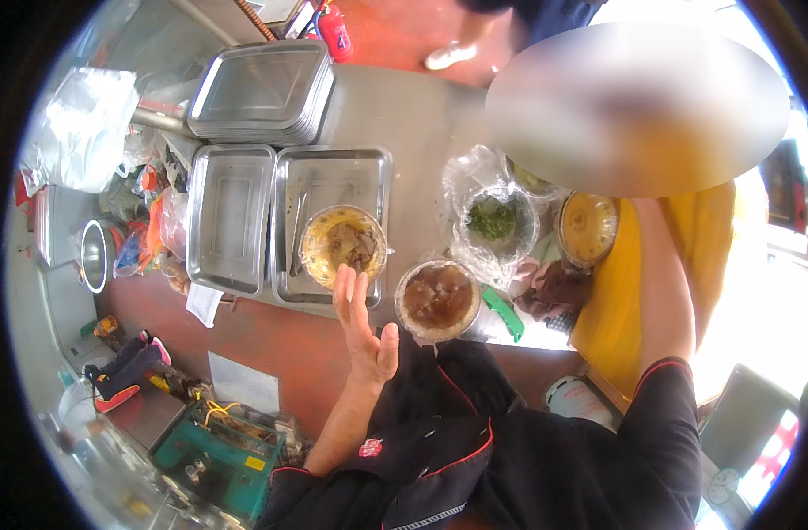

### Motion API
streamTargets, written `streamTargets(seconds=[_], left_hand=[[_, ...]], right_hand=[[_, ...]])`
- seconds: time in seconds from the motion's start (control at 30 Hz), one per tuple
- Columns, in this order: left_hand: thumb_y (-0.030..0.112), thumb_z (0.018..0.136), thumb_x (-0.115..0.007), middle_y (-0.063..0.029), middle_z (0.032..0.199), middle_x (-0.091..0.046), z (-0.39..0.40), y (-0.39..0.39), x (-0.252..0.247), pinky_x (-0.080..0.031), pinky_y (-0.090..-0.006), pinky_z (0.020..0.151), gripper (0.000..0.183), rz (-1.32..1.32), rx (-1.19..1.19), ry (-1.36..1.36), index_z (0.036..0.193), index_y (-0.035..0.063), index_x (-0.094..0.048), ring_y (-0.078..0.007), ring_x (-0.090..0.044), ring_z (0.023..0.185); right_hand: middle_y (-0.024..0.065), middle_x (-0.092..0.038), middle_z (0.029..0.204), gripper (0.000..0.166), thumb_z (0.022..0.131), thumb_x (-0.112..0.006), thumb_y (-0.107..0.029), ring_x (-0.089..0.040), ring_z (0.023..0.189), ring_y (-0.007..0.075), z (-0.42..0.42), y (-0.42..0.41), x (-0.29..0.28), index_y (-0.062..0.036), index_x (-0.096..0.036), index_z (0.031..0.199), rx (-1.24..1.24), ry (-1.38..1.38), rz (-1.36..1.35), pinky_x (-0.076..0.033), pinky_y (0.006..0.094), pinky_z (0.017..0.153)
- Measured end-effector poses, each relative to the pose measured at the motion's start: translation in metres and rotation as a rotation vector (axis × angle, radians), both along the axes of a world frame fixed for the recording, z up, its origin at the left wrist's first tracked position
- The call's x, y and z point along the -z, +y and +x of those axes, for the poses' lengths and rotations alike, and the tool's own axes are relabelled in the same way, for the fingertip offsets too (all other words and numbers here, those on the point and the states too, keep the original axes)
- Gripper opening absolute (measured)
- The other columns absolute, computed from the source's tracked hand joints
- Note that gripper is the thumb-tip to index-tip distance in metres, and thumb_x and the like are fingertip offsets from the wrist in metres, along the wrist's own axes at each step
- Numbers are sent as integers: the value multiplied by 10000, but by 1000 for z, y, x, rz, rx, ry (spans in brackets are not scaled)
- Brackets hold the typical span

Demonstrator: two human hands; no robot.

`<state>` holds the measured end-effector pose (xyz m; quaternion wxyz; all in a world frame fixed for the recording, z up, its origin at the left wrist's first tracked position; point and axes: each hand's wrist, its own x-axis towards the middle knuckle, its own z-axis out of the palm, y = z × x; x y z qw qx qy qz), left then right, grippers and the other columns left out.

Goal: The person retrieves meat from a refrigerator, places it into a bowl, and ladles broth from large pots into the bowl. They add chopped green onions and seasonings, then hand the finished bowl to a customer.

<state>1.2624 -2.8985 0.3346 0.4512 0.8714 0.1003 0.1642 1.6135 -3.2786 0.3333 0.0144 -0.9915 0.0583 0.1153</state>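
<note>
My left hand is raised, fingers extended and thumb apart, with nothing in it. Its fingertips overlap the near rim of a yellowish bowl holding brown pieces of food; I cannot tell whether they touch. That bowl stands in a steel tray, beside a long metal utensil. To the hand's right is a bowl of reddish-brown sauce, with a green-handled tool next to it. My right forearm reaches forward over a yellow panel; a blurred patch hides the hand.
A second steel tray and a tray stack stand on the left. A plastic-lined bowl of chopped greens, a covered orange-yellow container and a dark cloth lie to the right. Beyond the table, a person's shoe shows near a fire extinguisher.
</note>
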Motion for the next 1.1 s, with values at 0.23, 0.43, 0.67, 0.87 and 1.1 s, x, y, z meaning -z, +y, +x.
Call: streamTargets(seconds=[0.23, 0.43, 0.67, 0.87, 1.1], left_hand=[[374, 916, -474, -276, 1440, -277, 23, -19, 0, -239, -482, 1101, 634, -66, 59, 35, 1344, -82, -376, -402, -287, 1340], [274, 939, -512, -202, 1415, -345, 50, -37, 5, -396, -400, 999, 509, -59, 113, 53, 1330, -40, -424, -319, -390, 1281], [209, 880, -624, -236, 1295, -447, 99, -54, 32, -454, -436, 916, 546, -209, 93, 284, 1308, -47, -404, -342, -556, 1074], [222, 865, -633, -253, 1251, -481, 138, -66, 61, -469, -431, 899, 579, -145, 137, 481, 1312, -51, -384, -353, -586, 1022], [220, 870, -629, -195, 1243, -498, 178, -73, 63, -455, -400, 932, 509, 108, 176, 221, 1282, -16, -447, -313, -564, 1078]], right_hand=[[175, -475, 1346, 712, 744, -707, -354, -473, 1234, 327, 25, -23, 58, -89, -429, 1344, -55, -13, 26, -413, 430, 1001], [194, -497, 1309, 704, 748, -733, -356, -475, 1219, 333, 33, -24, 73, -77, -458, 1334, -125, -322, -64, -412, 418, 1006], [120, -604, 1078, 526, 752, -736, -252, -562, 1073, 291, -51, 84, 33, -169, -563, 1242, -528, -208, 578, -455, 419, 953], [86, -624, 889, 368, 815, -702, -288, -614, 944, 221, -79, 110, 76, -118, -650, 1137, -717, -9, 514, -490, 362, 830], [73, -668, 788, 298, 906, -633, -299, -641, 740, 164, -83, 101, 93, -38, -670, 1044, -85, -262, 844, -501, 293, 668]])
